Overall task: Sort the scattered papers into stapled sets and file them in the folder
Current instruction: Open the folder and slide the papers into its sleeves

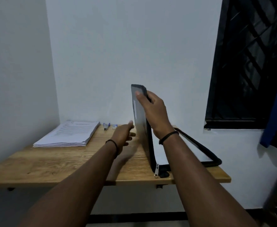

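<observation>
The right hand [151, 105] is curled round the top edge of the zip folder's cover [140, 122], thumb on the near grey face and fingers behind it, so that the cover is held upright. The left hand [124, 136] is held with fingers loosely spread, its fingertips at or just touching the cover's lower grey face; contact cannot be told for certain. The zip folder [200, 151] lies open at the right end of the table [69, 163]: its other half rests flat to the right of the raised cover, with a white inner surface and a black zip border, and the zip pull [156, 171] hangs at the near corner of the spine.

The step in hand is judged to be the opening of the folder for filing. It would be done well if the cover were swung about its spine and laid down without dragging the lower half, with the left hand steadying the cover near its foot.

The stack of papers [69, 134] lies well to the left of the folder, against the left wall; whether the sets are stapled cannot be seen. Between stack and folder, at the back edge, a small blue-and-white thing, perhaps a stapler [106, 126], and a small box [115, 126] are found. The flat half's far corner overhangs the table's right edge, so little room is left on that side; bare wood lies left of the cover, towards the stack.
</observation>
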